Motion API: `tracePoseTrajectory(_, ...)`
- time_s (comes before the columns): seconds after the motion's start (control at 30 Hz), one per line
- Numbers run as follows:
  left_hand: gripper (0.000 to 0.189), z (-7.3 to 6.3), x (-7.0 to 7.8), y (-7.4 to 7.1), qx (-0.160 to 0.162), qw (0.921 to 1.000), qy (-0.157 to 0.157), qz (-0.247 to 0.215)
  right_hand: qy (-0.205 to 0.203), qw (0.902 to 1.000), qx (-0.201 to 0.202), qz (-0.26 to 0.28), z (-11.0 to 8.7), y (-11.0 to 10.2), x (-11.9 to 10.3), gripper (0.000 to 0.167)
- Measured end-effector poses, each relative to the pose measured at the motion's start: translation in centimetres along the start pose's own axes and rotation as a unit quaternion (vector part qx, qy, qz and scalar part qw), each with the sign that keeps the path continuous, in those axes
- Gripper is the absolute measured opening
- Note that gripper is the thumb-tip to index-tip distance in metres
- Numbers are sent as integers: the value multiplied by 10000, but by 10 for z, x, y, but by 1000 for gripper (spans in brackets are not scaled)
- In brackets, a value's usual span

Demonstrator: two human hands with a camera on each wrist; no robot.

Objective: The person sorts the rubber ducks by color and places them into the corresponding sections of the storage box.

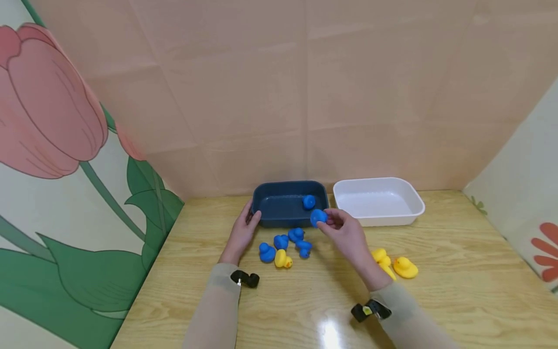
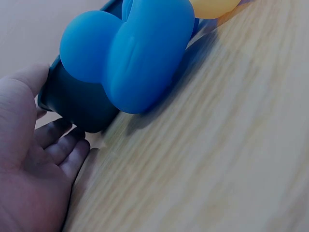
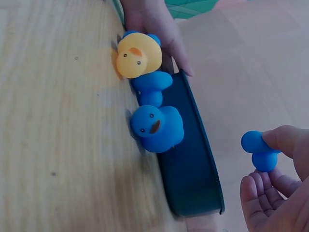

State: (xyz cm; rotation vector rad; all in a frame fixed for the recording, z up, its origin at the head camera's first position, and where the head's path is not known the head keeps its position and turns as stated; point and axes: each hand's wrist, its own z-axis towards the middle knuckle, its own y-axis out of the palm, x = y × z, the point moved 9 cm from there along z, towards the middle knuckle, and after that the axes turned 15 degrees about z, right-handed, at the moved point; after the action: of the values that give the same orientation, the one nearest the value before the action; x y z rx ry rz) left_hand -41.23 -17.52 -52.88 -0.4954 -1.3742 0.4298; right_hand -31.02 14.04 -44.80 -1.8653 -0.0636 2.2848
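Between thumb and fingers, my right hand (image 1: 347, 235) pinches a blue rubber duck (image 1: 318, 218), held up by the front right rim of the dark blue tray (image 1: 279, 223). Another blue duck (image 1: 309, 202) lies inside that tray. My left hand (image 1: 242, 234) grips the tray's left end, its thumb at the rim and the fingers against the outer wall. In front of the tray are several blue ducks (image 1: 267, 252) and one yellow duck (image 1: 281, 259). In the right wrist view, the pinched blue duck (image 3: 263, 151) is apart from the tray wall.
A white tray (image 1: 378, 221) stands right of the dark one, close beside it. Yellow ducks (image 1: 406, 267) lie on the wooden table (image 1: 287, 310) near my right forearm, which partly hides some. A pinkish backdrop (image 1: 244, 97) rises behind the trays.
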Motion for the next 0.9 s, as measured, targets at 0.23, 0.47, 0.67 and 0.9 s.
tracePoseTrajectory(0.23, 68, 0, 0, 0, -1, 10000, 24, 4, -160, 9999, 35, -11, 12, 0, -7, 45)
tracePoseTrajectory(0.47, 84, 0, 0, 0, -9, 10000, 32, 86, -268, 9995, 109, -150, 26, -2, -10, 42)
tracePoseTrajectory(0.67, 85, 2, -3, 1, -18, 10000, 38, 76, -246, 9992, 194, -249, 37, -6, -9, 43)
tracePoseTrajectory(0.9, 83, 2, -2, 1, -7, 10000, -11, 77, -96, 9988, 227, -412, 49, -5, -4, 45)
